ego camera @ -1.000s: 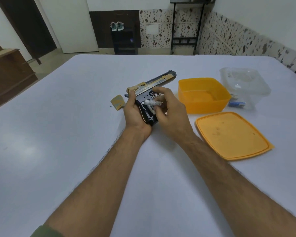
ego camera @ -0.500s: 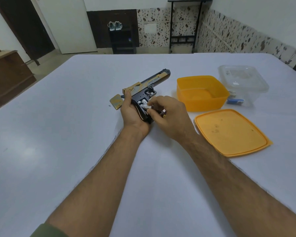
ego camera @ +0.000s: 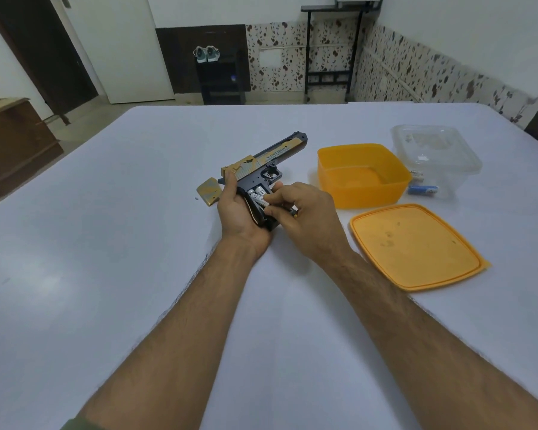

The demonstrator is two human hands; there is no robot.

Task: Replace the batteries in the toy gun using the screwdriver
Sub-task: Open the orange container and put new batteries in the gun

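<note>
White counter (ego camera: pixel 106 274) carries everything. Orange lid (ego camera: pixel 416 246) lies flat at right, orange tub (ego camera: pixel 364 175) behind it, clear container (ego camera: pixel 438 150) further right w/ blue battery (ego camera: pixel 423 190) just in front. Toy gun (ego camera: pixel 267 164) mid-counter, grip compartment open, white batteries (ego camera: pixel 257 193) inside. Left hand (ego camera: pixel 236 209) grips the gun's handle; right hand (ego camera: pixel 302 212) pinches a battery at the compartment. Gold cover (ego camera: pixel 209 191) lies just left of gun.
</note>
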